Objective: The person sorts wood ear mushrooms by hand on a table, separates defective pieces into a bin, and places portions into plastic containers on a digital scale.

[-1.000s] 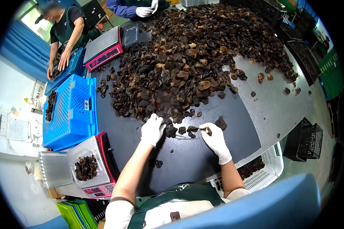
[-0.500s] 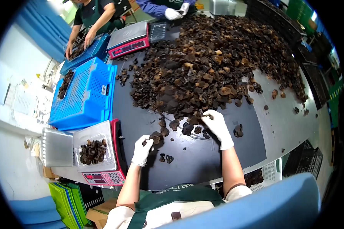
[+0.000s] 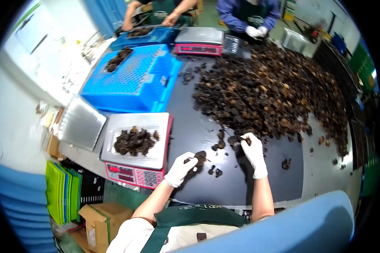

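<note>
Dark fungus piece (image 3: 201, 157) juts from left hand (image 3: 182, 169)

The piece sits over the dark mat (image 3: 236, 187) on the bench (image 3: 321, 170), right of the near scale (image 3: 158, 157). It points forward and to the right from the fingertips; its outline is too irregular to fix a long axis. The left grip is clamped on it, thumb and fingers pressing together. The right hand (image 3: 254, 157) is at the front edge of a broad pile (image 3: 257, 92), its fingers curled in around a dark spot; I cannot tell whether that grip is closed on a piece.

Loose bits (image 3: 215, 170) lie between the hands, and a clump (image 3: 286, 163) lies to the right. The near scale stands just beside the left hand.

On that scale, a clear tray (image 3: 134, 141) holds a heap of dark pieces. Farther off, a blue crate (image 3: 126, 82) carries a filled tray (image 3: 119, 59); behind it, another dark batch (image 3: 140, 32) rests on a second blue crate (image 3: 154, 38). Clear plastic trays (image 3: 82, 123) stand left of the near scale.
</note>
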Tool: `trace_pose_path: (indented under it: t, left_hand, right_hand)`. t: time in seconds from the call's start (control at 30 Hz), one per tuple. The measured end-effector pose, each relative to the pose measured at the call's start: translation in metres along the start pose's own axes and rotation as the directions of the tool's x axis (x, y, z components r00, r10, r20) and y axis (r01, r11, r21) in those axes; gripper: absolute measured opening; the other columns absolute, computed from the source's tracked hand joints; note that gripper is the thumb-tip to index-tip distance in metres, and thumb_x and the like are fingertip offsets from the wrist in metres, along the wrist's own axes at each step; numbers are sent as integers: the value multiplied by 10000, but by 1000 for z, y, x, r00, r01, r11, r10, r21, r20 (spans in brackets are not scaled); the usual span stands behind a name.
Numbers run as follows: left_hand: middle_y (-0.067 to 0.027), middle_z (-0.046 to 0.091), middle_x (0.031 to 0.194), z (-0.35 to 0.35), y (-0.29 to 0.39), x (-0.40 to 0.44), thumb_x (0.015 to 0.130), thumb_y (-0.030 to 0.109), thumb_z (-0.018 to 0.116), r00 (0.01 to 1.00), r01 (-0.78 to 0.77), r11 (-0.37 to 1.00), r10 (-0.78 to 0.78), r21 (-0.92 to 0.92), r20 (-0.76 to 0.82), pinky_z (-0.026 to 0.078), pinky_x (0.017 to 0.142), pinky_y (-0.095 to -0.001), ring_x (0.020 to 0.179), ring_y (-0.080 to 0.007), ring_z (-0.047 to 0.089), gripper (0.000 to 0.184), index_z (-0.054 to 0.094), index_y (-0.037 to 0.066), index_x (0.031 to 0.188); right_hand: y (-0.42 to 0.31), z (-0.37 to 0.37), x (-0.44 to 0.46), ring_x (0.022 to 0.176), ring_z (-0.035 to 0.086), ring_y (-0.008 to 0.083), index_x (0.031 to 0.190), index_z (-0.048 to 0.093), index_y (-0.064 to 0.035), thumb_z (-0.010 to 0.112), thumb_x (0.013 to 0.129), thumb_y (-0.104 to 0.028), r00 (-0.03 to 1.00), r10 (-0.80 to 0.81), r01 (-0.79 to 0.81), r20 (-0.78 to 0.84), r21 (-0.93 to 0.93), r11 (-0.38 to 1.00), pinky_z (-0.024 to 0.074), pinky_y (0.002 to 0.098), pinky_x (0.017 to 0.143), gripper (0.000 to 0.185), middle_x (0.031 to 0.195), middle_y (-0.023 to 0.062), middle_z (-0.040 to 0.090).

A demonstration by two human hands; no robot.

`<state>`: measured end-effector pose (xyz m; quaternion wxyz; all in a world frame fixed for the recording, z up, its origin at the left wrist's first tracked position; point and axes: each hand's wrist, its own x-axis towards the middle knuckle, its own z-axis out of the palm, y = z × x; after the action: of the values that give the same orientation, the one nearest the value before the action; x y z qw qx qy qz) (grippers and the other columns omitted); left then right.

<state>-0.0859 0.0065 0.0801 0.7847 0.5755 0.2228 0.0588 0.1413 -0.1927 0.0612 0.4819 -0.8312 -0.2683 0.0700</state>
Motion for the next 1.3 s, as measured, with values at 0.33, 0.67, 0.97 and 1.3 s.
trace_pose_path:
  t: [0.33, 0.67, 0.97, 1.3]
  left_hand:
    - [-154, 662, 1083, -154, 106, -60, 818, 27, 630, 685, -402, 474, 723, 783, -86, 500, 890, -374, 1008, -285, 640, 96, 568, 24, 890]
    - [-159, 559, 1270, -252, 101, -28, 821, 280, 687, 798, -385, 111, 540, 916, 270, 371, 1051, -462, 1189, -351, 503, 518, 570, 91, 1290]
    - [-167, 444, 1413, -279, 107, -44, 831, 190, 623, 818, -364, 436, 572, 823, 59, 321, 1124, -439, 1325, -346, 406, 540, 532, 102, 1356]
    - [-106, 466, 1392, -309, 111, -44, 896, 19, 462, 877, -354, 761, 472, 544, -89, 313, 1127, -366, 1334, -228, 421, 492, 478, 61, 1387]
  right_hand:
    - [-166, 136, -4, 694, 626, 165, 972, 642, -33, 618, 820, -53, 857, -417, 312, 302, 340, 887, 505, 278, 660, 155, 855, 85, 659]
    - [-230, 263, 13, 1112, 509, 329, 1118, 612, -73, 683, 740, -248, 599, -693, 717, 401, 116, 687, 404, 444, 999, 422, 1189, 136, 564]
    - [-249, 215, 20, 1288, 459, 347, 1232, 594, -52, 764, 678, -239, 672, -542, 554, 505, 144, 820, 359, 451, 1088, 610, 1331, 182, 533]
    - [-234, 208, 18, 946, 617, 210, 1055, 643, 23, 637, 778, 13, 816, -438, 395, 377, 188, 899, 479, 305, 870, 278, 1028, 117, 652]
